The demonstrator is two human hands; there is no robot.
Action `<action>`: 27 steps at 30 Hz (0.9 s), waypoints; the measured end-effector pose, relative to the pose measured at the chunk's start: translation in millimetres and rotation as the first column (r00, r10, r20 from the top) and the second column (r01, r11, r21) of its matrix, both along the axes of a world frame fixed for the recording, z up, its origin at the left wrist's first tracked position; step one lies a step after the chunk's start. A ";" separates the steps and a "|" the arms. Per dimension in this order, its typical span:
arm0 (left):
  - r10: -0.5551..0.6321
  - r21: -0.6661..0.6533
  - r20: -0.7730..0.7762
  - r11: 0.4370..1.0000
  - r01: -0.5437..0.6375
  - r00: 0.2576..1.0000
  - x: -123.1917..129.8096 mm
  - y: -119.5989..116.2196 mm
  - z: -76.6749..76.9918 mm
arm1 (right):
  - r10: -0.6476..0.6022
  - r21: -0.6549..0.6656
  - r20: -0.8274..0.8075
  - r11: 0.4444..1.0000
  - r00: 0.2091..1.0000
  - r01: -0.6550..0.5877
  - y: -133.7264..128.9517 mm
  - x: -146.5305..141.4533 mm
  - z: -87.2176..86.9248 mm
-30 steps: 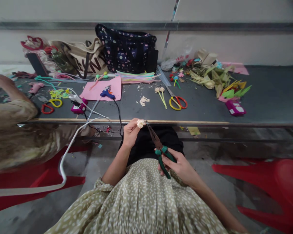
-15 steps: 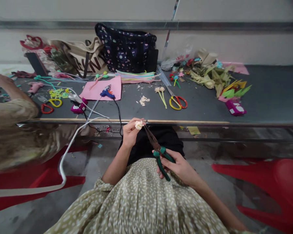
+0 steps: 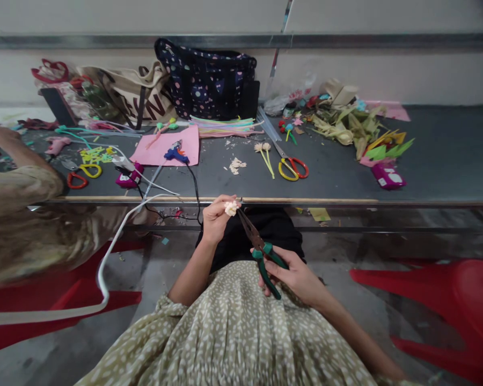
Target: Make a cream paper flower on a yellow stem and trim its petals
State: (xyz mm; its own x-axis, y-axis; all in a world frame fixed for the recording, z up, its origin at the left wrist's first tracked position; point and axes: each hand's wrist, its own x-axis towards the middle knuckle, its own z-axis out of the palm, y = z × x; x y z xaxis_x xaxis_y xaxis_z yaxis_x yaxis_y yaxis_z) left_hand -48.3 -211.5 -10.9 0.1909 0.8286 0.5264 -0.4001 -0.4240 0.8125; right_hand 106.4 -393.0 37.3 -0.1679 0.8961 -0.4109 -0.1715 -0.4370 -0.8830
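Just in front of the table edge, my left hand (image 3: 216, 219) pinches a small cream-coloured flower (image 3: 231, 208) between its fingertips. My right hand (image 3: 284, 272) is wrapped round the green handles of long-nose pliers (image 3: 254, 236). The jaws point up and left, and their tips reach the right side of the flower; whether they grip a petal is too small to tell. Beyond my hands, two cream flowers on pale green stems (image 3: 265, 160) lie on the table, beside loose cream petal pieces (image 3: 236, 165) and scissors with red and yellow handles (image 3: 293, 167).
A blue glue gun (image 3: 177, 153) rests on pink paper (image 3: 148, 149), its cord hanging over the edge. Bags (image 3: 209, 80) stand at the back. Dried husks (image 3: 358, 126) lie right. A co-worker's arm (image 3: 20, 155) is at left. Red chairs (image 3: 467, 300) flank me.
The flower in my left fingers has turned slightly and shifted a little to the right. The pliers and my right hand stay almost in place.
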 end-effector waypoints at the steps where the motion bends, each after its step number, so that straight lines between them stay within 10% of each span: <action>1: 0.006 0.019 -0.014 1.000 -0.006 1.000 -0.7 0.5 -0.2 | 0.000 -0.002 0.001 1.000 1.000 0.000 -0.1 0.2 -0.1; 27: 0.081 0.163 -0.084 0.984 -0.067 0.993 -4.7 1.0 3.4 | 0.020 -0.019 -0.073 1.000 0.997 -0.022 -1.8 0.7 2.0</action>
